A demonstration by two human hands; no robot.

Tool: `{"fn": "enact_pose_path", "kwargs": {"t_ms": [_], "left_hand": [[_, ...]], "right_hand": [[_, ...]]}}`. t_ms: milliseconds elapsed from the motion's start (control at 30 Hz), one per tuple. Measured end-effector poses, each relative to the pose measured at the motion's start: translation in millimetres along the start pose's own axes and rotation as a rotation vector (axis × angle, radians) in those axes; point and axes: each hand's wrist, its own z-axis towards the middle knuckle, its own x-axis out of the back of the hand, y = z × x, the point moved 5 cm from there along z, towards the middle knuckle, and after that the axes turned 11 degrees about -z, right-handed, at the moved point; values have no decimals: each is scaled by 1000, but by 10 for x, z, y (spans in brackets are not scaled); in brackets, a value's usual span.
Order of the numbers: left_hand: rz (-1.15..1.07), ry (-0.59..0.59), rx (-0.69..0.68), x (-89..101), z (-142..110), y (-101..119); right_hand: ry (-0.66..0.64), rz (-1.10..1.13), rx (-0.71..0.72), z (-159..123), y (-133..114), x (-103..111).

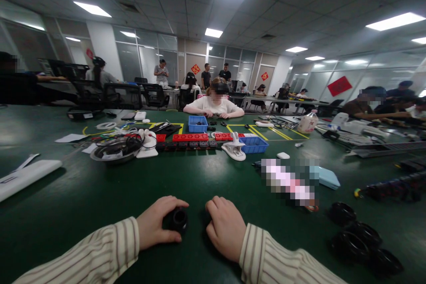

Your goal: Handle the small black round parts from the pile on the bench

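Observation:
My left hand (159, 222) is curved around a small black round part with a hole in its top (180, 218), thumb on the near side and forefinger on the far side. The part is upright on the green table (133, 191) or just above it; I cannot tell which. Just to the right, my right hand (226, 226) rests low over the table, back of the hand up and fingers curled inward. Whatever lies under its fingers, if anything, is hidden. A gap separates the two hands. Several black hollow rings (349, 245) lie in a cluster at the lower right.
Beyond my hands stand a row of red and black blocks (189, 138), blue bins (253, 144), a white clip (234, 147) and a metal bowl of cables (115, 153). A light blue box (325, 177) lies right. Opposite sits a person (214, 102); others work behind.

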Motion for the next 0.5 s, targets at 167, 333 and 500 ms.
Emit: {"fn": "enact_pose_path", "kwargs": {"t_ms": [167,333,500], "left_hand": [[163,-80,32,76,108,225],[346,-230,84,83,344,474],[470,-252,17,-183,636,639]], "right_hand": [[-3,13,-11,36,74,-12],[-24,8,34,28,98,-26],[-37,12,56,-13,94,-20]]}}
